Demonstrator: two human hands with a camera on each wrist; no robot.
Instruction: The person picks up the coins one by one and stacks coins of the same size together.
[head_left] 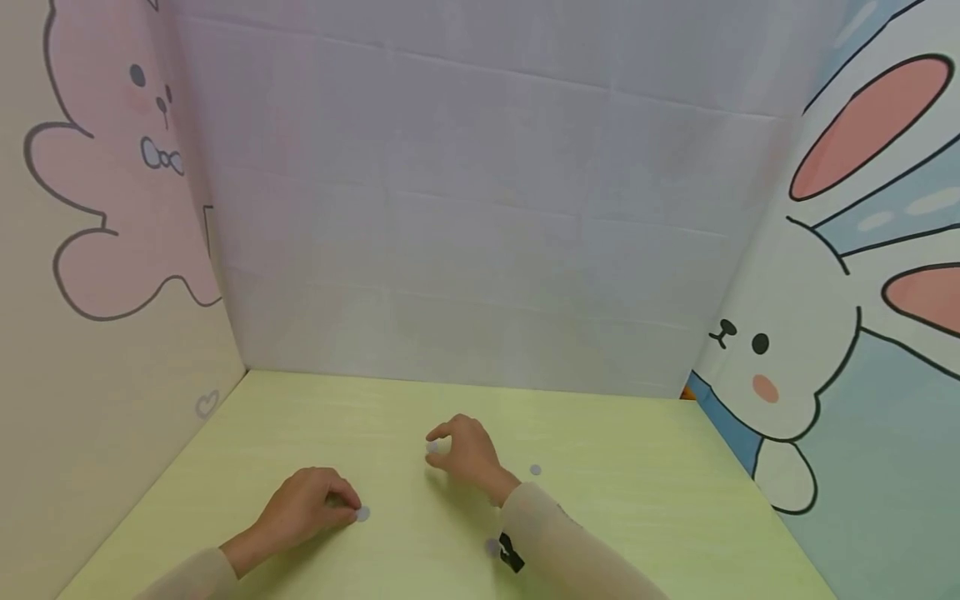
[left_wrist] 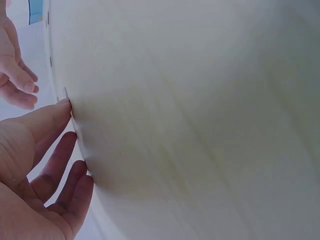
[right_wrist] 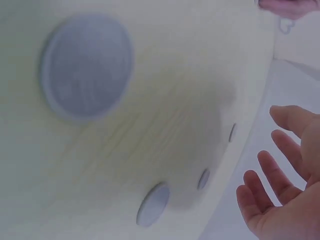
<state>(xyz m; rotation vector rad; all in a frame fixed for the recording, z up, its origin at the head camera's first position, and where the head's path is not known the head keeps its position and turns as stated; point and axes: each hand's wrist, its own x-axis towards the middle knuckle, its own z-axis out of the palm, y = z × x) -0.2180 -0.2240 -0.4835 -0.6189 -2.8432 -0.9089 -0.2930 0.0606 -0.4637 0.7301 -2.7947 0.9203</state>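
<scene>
At the left, my left hand [head_left: 306, 507] reaches down to the yellow tabletop, thumb and index finger pinching the edge of a small round grey disc [head_left: 363, 514]. From the side, in the left wrist view, that disc [left_wrist: 65, 93] shows as a thin sliver at the fingertips. My right hand [head_left: 467, 450] hovers farther back near the middle, thumb and fingers spread around another grey disc [head_left: 432, 447]. In the right wrist view its fingers [right_wrist: 280, 185] are parted, holding nothing, and the disc [right_wrist: 232, 132] lies on the surface beyond them.
More grey discs lie about the right arm: one disc [head_left: 536, 470] right of the wrist and another disc [head_left: 492, 547] beside the sleeve's black tag [head_left: 512, 553]. A pale back wall [head_left: 480, 250] and side walls with cartoon animals enclose the yellow table [head_left: 637, 500].
</scene>
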